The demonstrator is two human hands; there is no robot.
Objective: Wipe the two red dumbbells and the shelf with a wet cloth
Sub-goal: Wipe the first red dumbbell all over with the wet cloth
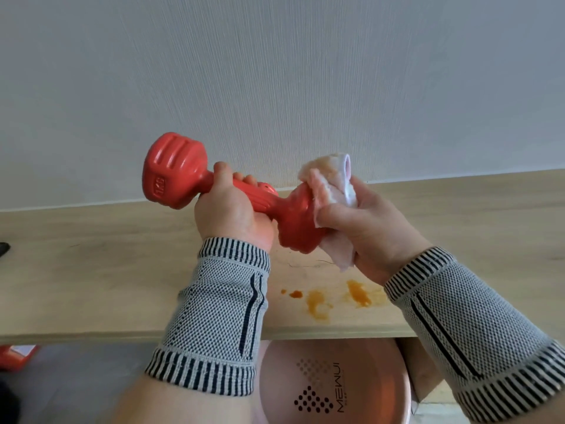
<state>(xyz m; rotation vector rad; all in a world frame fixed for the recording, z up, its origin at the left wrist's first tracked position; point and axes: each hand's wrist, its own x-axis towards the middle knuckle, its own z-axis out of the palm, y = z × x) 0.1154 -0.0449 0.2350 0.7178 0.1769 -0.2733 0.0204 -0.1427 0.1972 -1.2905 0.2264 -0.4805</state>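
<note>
I hold a red dumbbell (177, 169) in the air above the wooden shelf (107, 270). My left hand (230, 212) grips its handle from below. My right hand (363, 221) holds a pale pink cloth (333, 185) wrapped over the dumbbell's right head. Orange-brown stains (357, 293) mark the shelf below my hands. A red object (18, 356) shows under the shelf at the lower left; I cannot tell whether it is the second dumbbell.
A pink basin (333, 387) with dark lettering sits below the shelf's front edge. A grey-white wall (275, 71) rises behind the shelf. A dark object (3, 248) pokes in at the left edge. Both wrists wear grey striped sleeves.
</note>
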